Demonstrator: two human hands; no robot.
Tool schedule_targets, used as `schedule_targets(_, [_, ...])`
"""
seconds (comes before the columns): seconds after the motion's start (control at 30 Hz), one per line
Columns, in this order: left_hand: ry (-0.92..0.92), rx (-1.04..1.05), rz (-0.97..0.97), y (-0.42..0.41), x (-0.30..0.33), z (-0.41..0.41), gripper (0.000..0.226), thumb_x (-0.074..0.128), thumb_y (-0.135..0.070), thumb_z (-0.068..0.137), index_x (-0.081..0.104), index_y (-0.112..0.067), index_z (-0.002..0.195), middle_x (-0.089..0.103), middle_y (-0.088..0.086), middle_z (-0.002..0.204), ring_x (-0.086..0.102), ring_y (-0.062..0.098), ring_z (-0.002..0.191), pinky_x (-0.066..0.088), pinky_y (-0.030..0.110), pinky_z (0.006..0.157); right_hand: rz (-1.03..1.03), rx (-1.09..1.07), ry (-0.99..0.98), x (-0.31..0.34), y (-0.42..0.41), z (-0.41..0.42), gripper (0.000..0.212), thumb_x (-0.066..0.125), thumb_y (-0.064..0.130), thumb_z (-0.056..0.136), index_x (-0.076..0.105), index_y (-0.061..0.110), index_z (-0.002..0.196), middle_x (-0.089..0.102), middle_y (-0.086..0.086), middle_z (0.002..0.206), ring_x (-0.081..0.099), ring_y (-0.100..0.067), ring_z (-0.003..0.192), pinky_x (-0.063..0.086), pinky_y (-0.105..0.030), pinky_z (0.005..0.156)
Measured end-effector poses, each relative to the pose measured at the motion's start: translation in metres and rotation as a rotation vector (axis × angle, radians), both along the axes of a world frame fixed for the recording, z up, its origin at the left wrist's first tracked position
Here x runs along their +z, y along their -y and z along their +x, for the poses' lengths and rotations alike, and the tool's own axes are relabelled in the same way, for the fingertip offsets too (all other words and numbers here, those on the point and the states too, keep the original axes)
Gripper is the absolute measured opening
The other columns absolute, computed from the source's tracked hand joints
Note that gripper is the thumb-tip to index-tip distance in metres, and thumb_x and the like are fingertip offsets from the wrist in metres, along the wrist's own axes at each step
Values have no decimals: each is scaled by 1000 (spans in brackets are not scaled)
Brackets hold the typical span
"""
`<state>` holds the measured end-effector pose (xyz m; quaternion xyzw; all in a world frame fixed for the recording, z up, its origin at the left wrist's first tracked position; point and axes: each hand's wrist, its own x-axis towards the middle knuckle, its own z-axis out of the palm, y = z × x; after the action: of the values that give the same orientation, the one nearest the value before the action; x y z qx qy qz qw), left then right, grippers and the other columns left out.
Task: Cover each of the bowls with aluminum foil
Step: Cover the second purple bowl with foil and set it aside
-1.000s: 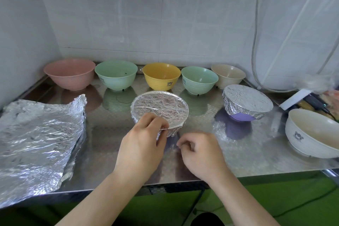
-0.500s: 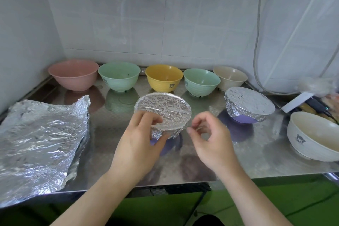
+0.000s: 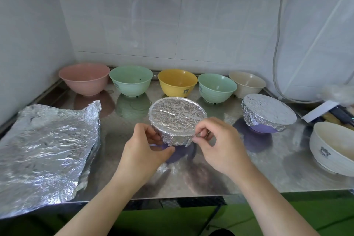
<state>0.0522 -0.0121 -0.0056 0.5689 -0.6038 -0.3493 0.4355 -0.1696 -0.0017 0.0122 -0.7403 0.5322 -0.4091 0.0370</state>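
A purple bowl capped with crinkled foil (image 3: pixel 177 116) is in the middle of the steel counter, lifted and tilted toward me. My left hand (image 3: pixel 142 154) grips it from below at its left side. My right hand (image 3: pixel 218 143) pinches the foil's loose edge at the bowl's right rim. A second foil-covered purple bowl (image 3: pixel 267 114) stands to the right. Along the back wall stand uncovered bowls: pink (image 3: pixel 84 78), green (image 3: pixel 131 80), yellow (image 3: pixel 177 82), green (image 3: pixel 216 87) and beige (image 3: pixel 247 84). A white bowl (image 3: pixel 333 147) sits at the far right.
A large crumpled sheet of aluminum foil (image 3: pixel 44 149) lies on the left of the counter (image 3: pixel 249 176). A white box and dark items (image 3: pixel 323 111) lie at the right back. A cable hangs down the right wall. The counter's front edge is just below my wrists.
The foil-covered bowl has come up off the counter and tilted toward me. My left hand moved under its side, and my right hand rose from the counter to pinch the foil edge.
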Motion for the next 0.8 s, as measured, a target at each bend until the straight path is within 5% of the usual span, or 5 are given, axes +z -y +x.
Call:
schedule_targets(0.3, [-10, 123, 10, 8, -1, 6, 34, 76, -19, 87, 56, -22, 115, 69, -13, 99, 66, -6, 79, 57, 25, 77, 77, -278, 466, -9, 7, 5, 25, 63, 3, 96, 60, 28, 97, 63, 7, 91, 64, -16, 83, 56, -40, 79])
schedule_targets(0.43, [25, 132, -23, 11, -3, 3, 25, 77, -24, 88, 64, -25, 109, 72, -14, 91, 64, -12, 78, 48, 8, 66, 172, -326, 604, -13, 23, 11, 16, 66, 21, 103, 59, 24, 117, 66, 2, 112, 61, 3, 93, 43, -9, 81])
schedule_targets(0.53, [68, 119, -54, 12, -2, 1, 18, 76, -24, 88, 69, -26, 105, 73, -16, 86, 65, -12, 79, 45, 1, 66, 311, -294, 668, -7, 32, 17, 19, 57, 33, 109, 62, 30, 127, 64, 18, 123, 57, 1, 113, 37, -14, 92])
schedule_targets(0.63, [98, 108, -72, 14, -1, 0, 12, 76, -27, 90, 71, -28, 101, 73, -19, 84, 65, -11, 80, 46, 2, 66, 363, -253, 785, -6, 40, 22, 19, 52, 28, 112, 67, 33, 102, 68, 40, 91, 60, 19, 93, 41, -3, 82])
schedule_targets(0.8, [111, 115, -82, 16, -2, -3, 7, 74, -23, 90, 70, -26, 94, 72, -17, 80, 65, -9, 77, 46, 3, 64, 330, -311, 812, -19, 49, 24, 32, 52, 33, 109, 66, 30, 137, 70, 11, 132, 62, -16, 126, 47, -44, 114])
